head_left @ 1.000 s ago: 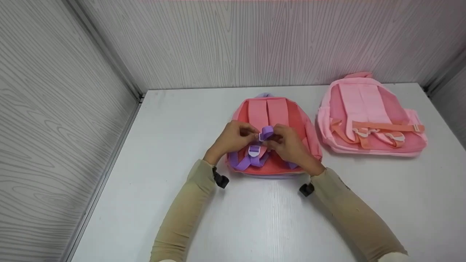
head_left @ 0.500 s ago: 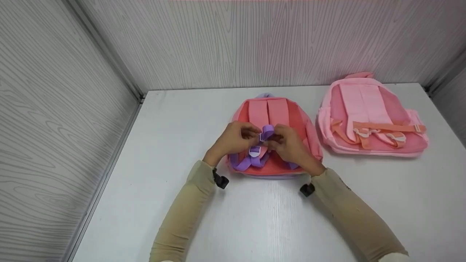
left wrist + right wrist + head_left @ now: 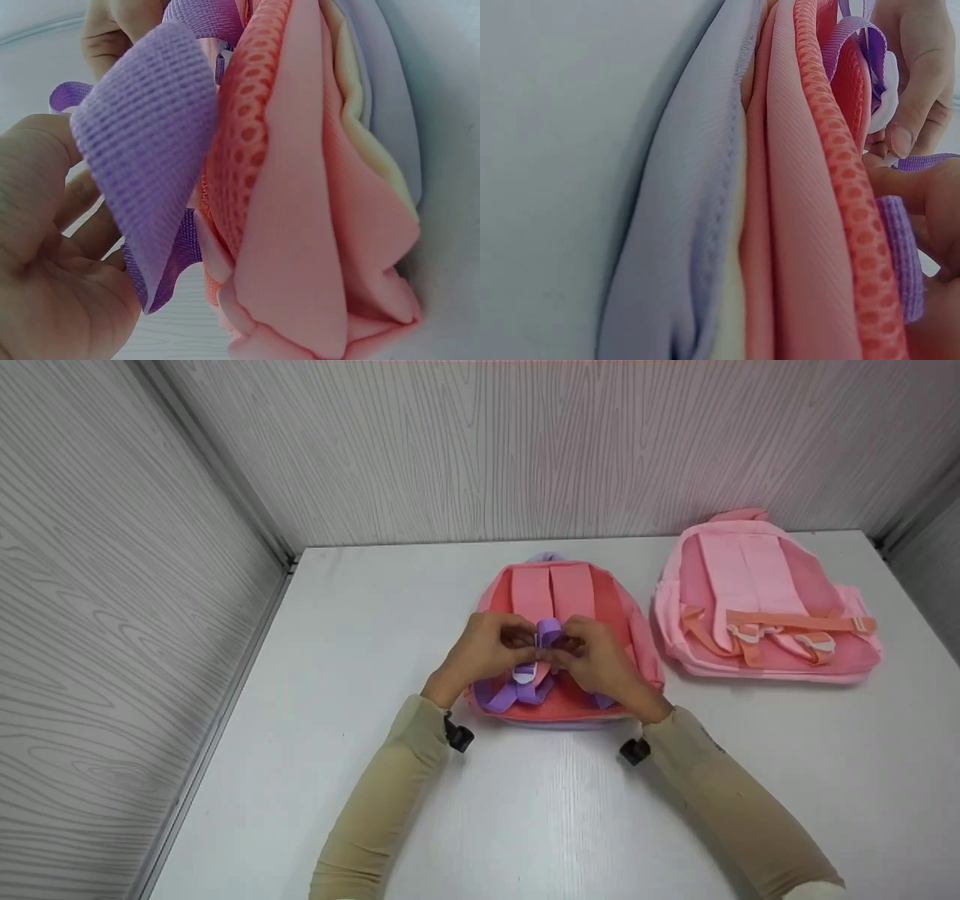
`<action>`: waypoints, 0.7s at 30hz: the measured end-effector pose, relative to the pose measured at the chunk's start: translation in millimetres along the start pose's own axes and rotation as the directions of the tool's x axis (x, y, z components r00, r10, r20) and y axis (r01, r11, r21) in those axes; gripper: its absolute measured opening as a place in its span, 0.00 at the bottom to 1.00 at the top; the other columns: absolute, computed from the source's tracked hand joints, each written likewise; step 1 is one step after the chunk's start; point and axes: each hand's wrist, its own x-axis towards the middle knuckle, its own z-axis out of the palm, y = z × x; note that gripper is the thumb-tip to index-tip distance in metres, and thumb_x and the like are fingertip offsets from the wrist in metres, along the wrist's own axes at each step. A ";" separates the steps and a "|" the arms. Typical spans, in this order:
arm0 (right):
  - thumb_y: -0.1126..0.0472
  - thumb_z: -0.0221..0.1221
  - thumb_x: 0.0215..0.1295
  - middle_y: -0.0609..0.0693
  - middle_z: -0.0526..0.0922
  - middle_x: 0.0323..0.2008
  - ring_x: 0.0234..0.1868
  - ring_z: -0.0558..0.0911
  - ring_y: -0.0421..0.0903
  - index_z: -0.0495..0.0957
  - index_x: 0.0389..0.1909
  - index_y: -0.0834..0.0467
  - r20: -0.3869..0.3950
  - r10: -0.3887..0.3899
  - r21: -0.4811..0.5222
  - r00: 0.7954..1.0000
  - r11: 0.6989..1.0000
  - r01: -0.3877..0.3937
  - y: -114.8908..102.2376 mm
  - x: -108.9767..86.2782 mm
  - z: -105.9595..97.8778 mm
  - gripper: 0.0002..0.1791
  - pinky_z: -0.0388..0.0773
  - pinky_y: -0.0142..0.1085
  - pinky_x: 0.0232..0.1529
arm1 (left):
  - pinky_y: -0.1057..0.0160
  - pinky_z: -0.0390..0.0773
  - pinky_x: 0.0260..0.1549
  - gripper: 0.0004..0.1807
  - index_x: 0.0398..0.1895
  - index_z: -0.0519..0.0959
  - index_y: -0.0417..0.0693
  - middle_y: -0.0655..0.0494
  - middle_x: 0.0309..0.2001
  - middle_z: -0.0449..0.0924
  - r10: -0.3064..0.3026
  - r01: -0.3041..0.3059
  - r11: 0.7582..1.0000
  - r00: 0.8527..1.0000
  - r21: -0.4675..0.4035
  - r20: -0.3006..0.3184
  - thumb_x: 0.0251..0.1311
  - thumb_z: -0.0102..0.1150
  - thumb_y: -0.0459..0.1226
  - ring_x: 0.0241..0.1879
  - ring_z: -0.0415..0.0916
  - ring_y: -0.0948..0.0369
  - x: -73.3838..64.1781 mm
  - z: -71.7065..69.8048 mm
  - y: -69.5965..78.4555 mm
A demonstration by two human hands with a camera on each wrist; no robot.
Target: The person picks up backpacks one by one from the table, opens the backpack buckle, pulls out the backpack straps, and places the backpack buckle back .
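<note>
A coral backpack [image 3: 615, 600] lies with its strap side up on the white table. Over its middle my left hand [image 3: 484, 649] pinches a small white strap buckle [image 3: 537, 640] between thumb and fingers. From the other side, my right hand [image 3: 600, 658] pinches the purple webbing strap [image 3: 550, 627], which stands up in a loop between both hands. Just below them rests a second white buckle [image 3: 524, 675], partly covered by the left thumb. In the left wrist view, a wide purple strap [image 3: 150, 120] hides part of the left hand. Fingertips of both hands meet in the right wrist view.
To the right sits a pink backpack [image 3: 765, 585] with orange straps, close beside the coral one. A wood-grain panel [image 3: 465, 450] rises behind the table [image 3: 360, 660], and another stands at the left.
My left hand has edged right, its thumb now overlapping the lower buckle and reaching the right fingertips. The purple loop has turned slightly more upright; both backpacks stay in place.
</note>
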 end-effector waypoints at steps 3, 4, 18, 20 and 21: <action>0.64 0.75 0.65 0.57 0.89 0.44 0.44 0.88 0.56 0.87 0.51 0.63 0.003 -0.022 0.000 1.000 1.000 0.022 -1.3 0.9 -4.3 0.16 0.87 0.52 0.48 | 0.63 0.86 0.48 0.13 0.51 0.91 0.48 0.57 0.43 0.91 0.010 -0.010 1.000 1.000 0.012 -0.003 0.64 0.76 0.40 0.42 0.87 0.63 -1.1 -0.1 0.3; 0.65 0.75 0.65 0.57 0.89 0.47 0.46 0.88 0.57 0.86 0.54 0.63 0.010 -0.023 0.008 1.000 1.000 0.023 -1.7 1.2 -6.4 0.18 0.87 0.53 0.49 | 0.63 0.86 0.48 0.13 0.50 0.91 0.49 0.58 0.43 0.91 0.011 -0.011 1.000 1.000 0.011 -0.003 0.65 0.76 0.41 0.42 0.87 0.63 -1.3 -0.1 0.6; 0.63 0.75 0.64 0.56 0.86 0.57 0.57 0.82 0.59 0.83 0.63 0.60 0.104 -0.017 0.021 0.994 1.000 0.015 -19.8 14.7 -31.9 0.27 0.80 0.56 0.57 | 0.61 0.87 0.50 0.11 0.49 0.92 0.51 0.58 0.42 0.91 -0.022 0.021 0.999 1.000 0.048 0.019 0.68 0.73 0.43 0.40 0.85 0.62 -1.7 0.9 2.2; 0.62 0.76 0.63 0.56 0.86 0.55 0.57 0.82 0.58 0.84 0.62 0.60 0.108 -0.031 0.014 0.994 0.999 0.030 -23.6 16.9 -32.6 0.26 0.80 0.55 0.57 | 0.61 0.87 0.51 0.11 0.49 0.92 0.50 0.57 0.42 0.91 -0.019 0.018 0.998 1.000 0.055 0.017 0.69 0.72 0.43 0.41 0.85 0.61 -1.6 0.8 2.3; 0.62 0.77 0.63 0.56 0.86 0.55 0.56 0.82 0.57 0.84 0.61 0.60 0.111 -0.039 0.010 0.993 0.999 0.038 -25.3 17.8 -32.7 0.26 0.80 0.55 0.56 | 0.60 0.87 0.52 0.11 0.50 0.92 0.50 0.57 0.43 0.91 -0.019 0.018 0.998 1.000 0.054 0.015 0.69 0.72 0.42 0.41 0.85 0.62 -1.4 0.8 2.5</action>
